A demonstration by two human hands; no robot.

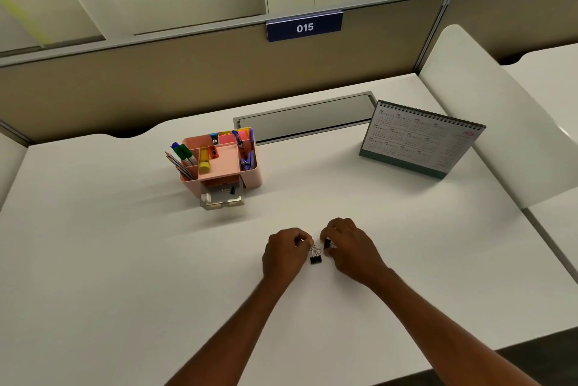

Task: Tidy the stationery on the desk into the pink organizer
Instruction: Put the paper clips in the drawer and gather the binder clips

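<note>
The pink organizer (250,176) stands on the white desk (109,245), left of the middle. It holds markers, pencils, a yellow glue stick, sticky notes and purple pens. Its clear drawer (222,199) is pulled out at the front, with a binder clip inside. Near the desk's front, my left hand (284,255) pinches the wire handle of a black binder clip (316,259) that rests on the desk. Just to the right, my right hand (348,248) pinches a second black binder clip (327,243). The two hands almost touch.
A desk calendar (419,138) stands at the back right. A grey cable tray cover (306,118) is set into the desk behind the organizer. A beige partition with a sign reading 015 (304,27) closes the back. A white divider panel (500,122) borders the right side.
</note>
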